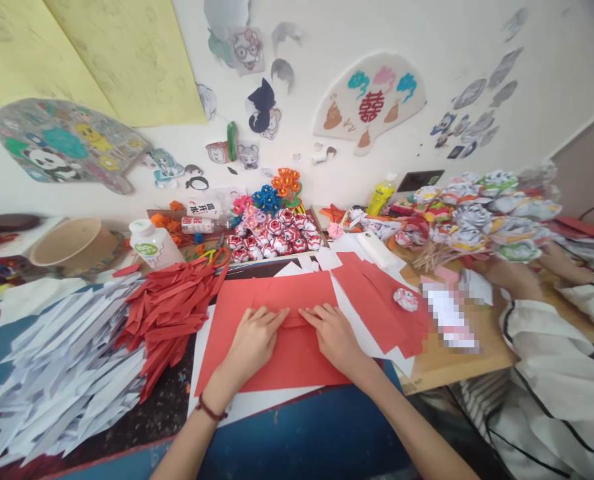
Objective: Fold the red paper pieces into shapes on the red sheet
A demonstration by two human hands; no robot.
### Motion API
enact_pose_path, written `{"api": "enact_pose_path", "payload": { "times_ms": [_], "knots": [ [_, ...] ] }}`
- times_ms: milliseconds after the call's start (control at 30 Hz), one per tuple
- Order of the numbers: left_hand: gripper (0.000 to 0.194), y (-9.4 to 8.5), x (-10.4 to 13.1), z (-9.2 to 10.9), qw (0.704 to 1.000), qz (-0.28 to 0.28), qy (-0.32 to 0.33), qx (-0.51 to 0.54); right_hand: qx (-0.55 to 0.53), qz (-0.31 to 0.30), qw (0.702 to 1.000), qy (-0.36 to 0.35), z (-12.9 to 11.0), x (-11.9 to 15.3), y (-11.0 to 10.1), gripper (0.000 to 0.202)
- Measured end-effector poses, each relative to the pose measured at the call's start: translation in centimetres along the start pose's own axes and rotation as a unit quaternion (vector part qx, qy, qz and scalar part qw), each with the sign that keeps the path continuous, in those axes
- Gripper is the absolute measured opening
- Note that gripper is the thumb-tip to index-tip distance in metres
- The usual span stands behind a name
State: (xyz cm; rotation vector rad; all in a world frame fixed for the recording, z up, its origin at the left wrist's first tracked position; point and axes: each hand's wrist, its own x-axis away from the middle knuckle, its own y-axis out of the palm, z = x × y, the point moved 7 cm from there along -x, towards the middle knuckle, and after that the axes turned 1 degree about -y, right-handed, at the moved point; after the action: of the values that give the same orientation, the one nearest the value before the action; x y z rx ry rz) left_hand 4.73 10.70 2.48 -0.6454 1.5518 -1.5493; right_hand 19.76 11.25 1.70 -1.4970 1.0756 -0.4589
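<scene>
A stack of red paper sheets (297,370) lies on white paper in front of me. On top of it is a smaller piece of red paper (295,320) with a crease or fold, red on red, so its edges are hard to make out. My left hand (257,337) presses on its left part, index finger stretched inward and the other fingers bent. My right hand (335,337) mirrors it at the right end, fingertips pinching down on the same piece. The two index fingertips almost meet. Both thumbs are mostly hidden.
Piles of folded white strips (67,367) and red strips (171,313) lie left. Red-and-white paper flowers (277,237) fill a tray behind. A white bottle (151,243) and scissors (215,257) stand near. Another person's arm (514,280) rests at right, near wrapped flowers (477,213).
</scene>
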Motion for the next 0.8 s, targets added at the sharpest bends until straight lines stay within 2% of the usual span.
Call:
{"api": "enact_pose_path", "payload": {
  "times_ms": [67, 167, 300, 400, 600, 800],
  "knots": [
    [0.044, -0.2, 0.4, -0.8, 1.000, 0.012, -0.009, 0.023, -0.053, 0.004, 0.998, 0.012, 0.7, 0.2, -0.6, 0.059],
    [0.038, -0.1, 0.6, -0.9, 0.999, 0.043, 0.006, -0.015, -0.099, 0.022, 0.995, 0.026, 1.3, 0.5, -1.0, 0.051],
    [0.028, 0.0, 0.4, 0.5, 0.990, 0.086, 0.068, -0.092, -0.081, 0.036, 0.996, 0.012, 1.2, 0.4, -0.7, 0.022],
    [0.021, -0.3, 0.4, 1.1, 0.988, 0.102, 0.081, -0.087, -0.060, 0.050, 0.997, -0.029, 0.6, 0.2, -0.5, 0.013],
    [0.020, -0.9, 0.5, 0.4, 0.994, 0.104, 0.013, 0.006, -0.068, 0.070, 0.995, 0.019, 1.3, 0.1, -0.4, 0.011],
    [0.020, -0.8, 0.1, -0.6, 0.990, 0.095, -0.073, 0.077, -0.107, 0.068, 0.992, 0.024, 1.6, -0.2, -0.5, 0.009]
  ]
}}
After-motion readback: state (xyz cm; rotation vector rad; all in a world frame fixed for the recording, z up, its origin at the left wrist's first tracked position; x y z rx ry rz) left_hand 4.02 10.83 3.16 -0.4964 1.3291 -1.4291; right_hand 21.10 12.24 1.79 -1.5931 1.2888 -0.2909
